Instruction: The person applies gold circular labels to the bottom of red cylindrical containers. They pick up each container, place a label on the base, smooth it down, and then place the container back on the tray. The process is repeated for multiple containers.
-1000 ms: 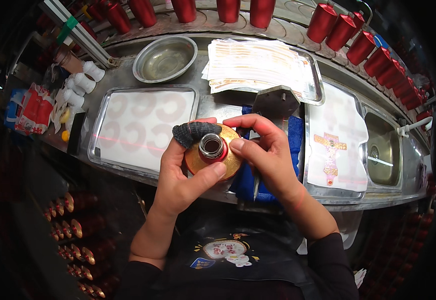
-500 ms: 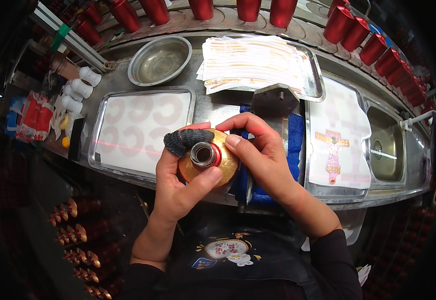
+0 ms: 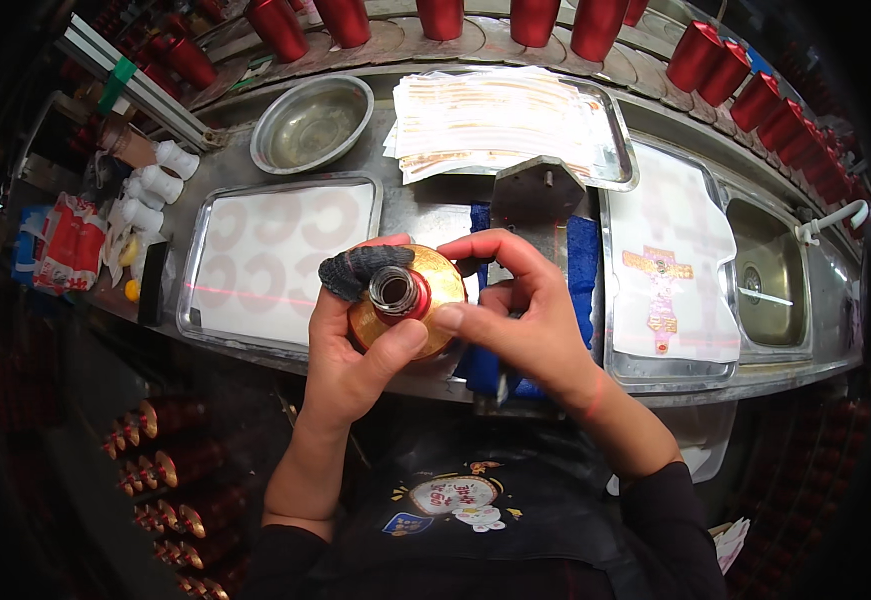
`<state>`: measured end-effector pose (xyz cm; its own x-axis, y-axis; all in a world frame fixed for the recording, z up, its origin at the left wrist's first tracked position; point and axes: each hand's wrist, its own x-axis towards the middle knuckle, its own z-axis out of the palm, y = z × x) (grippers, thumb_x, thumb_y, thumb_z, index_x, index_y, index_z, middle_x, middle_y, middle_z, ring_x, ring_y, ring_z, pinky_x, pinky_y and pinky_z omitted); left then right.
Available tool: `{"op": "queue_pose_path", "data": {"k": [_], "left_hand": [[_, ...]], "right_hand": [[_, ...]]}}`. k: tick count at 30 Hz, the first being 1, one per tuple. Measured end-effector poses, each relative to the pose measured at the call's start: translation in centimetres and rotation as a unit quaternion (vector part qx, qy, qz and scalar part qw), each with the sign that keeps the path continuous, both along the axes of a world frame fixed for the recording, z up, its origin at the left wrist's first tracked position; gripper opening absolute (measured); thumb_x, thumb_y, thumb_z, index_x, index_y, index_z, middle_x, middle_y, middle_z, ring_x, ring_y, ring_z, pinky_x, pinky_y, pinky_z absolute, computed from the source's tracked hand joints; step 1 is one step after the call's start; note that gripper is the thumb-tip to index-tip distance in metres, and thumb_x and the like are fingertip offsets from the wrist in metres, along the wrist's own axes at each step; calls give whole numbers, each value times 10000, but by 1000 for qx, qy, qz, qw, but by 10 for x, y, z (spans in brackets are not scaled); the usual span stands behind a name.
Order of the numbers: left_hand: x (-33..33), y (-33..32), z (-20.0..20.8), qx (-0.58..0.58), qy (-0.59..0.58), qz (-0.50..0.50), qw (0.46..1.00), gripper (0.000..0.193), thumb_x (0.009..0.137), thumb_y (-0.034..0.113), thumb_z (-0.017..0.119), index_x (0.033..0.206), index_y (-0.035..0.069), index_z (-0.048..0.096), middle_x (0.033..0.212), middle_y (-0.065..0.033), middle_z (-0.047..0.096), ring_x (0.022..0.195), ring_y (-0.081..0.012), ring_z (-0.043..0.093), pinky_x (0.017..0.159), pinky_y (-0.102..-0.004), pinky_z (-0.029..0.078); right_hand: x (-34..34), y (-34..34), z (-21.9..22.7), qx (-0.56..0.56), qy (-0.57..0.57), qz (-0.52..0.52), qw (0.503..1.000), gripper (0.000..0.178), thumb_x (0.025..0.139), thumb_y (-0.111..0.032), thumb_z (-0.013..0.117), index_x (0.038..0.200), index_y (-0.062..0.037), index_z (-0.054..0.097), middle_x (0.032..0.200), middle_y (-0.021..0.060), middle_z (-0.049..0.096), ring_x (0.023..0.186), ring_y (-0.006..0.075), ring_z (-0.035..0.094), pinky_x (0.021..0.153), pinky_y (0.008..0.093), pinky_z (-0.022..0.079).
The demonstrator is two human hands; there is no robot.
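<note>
My left hand is closed round a bottle with a gold shoulder and a red ring at its neck. The bare, threaded mouth tilts up toward me, and most of the body is hidden below. A dark knitted cover wraps my left index finger, which lies along the shoulder's far side. My right hand is at the bottle's right side, thumb against the gold edge and index finger curved over the far rim. Something dark shows behind that index finger, perhaps another finger cover.
Ahead lie a tray with pale ring-shaped labels, a metal bowl and a paper stack. A metal stand rises from blue cloth. To the right are a label tray and a sink. Red bottles line the conveyor behind.
My right thumb has slid down along the gold shoulder's edge, and its index finger has shifted a little. The bottle stays in my left hand. Red bottles on the conveyor have moved right.
</note>
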<state>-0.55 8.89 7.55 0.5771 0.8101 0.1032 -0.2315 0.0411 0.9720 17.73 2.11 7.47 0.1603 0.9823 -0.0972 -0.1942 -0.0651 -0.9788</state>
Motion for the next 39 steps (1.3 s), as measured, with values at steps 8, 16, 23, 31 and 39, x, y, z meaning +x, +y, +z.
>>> {"op": "queue_pose_path", "data": {"k": [8,16,23,31,39], "left_hand": [[-5,4,-8,7,20,-17,1000,639,866,123,754,1426,20,464,1405,-117,518,1253,-193,547,1073,-360,454],[-11,7,-11,22,12,-18,1000,826,806,333,778,1461,-13,412,1435,-171,496,1288,-250,533,1086,-389,432],[-15,6,-11,11,-12,-67,998,712,841,144,738,1460,10,413,1505,-174,432,1334,-249,500,1123,-391,401],[-14,5,-20,1,-49,-57,997,869,827,148,795,1500,19,260,1516,-195,370,1396,-270,424,1157,-412,352],[-16,34,-23,140,57,-129,980,983,603,-14,911,1458,43,430,1459,-139,519,1358,-256,502,1130,-395,417]], "right_hand": [[13,11,-14,-20,120,-75,990,194,960,-195,638,1011,-15,691,637,-11,549,515,56,499,502,212,401],[-15,-26,44,142,-154,-134,969,224,832,-26,724,1040,-24,640,907,102,652,817,233,642,774,281,519],[21,-2,5,179,-302,-40,936,261,829,-38,746,1056,8,626,934,86,648,818,153,629,742,267,496],[21,67,33,81,-281,54,955,232,836,-73,742,1040,-15,649,903,48,652,817,105,605,748,254,496],[27,12,26,123,-295,-101,942,262,790,67,735,1037,-7,689,926,74,673,848,147,644,754,282,507]]}}
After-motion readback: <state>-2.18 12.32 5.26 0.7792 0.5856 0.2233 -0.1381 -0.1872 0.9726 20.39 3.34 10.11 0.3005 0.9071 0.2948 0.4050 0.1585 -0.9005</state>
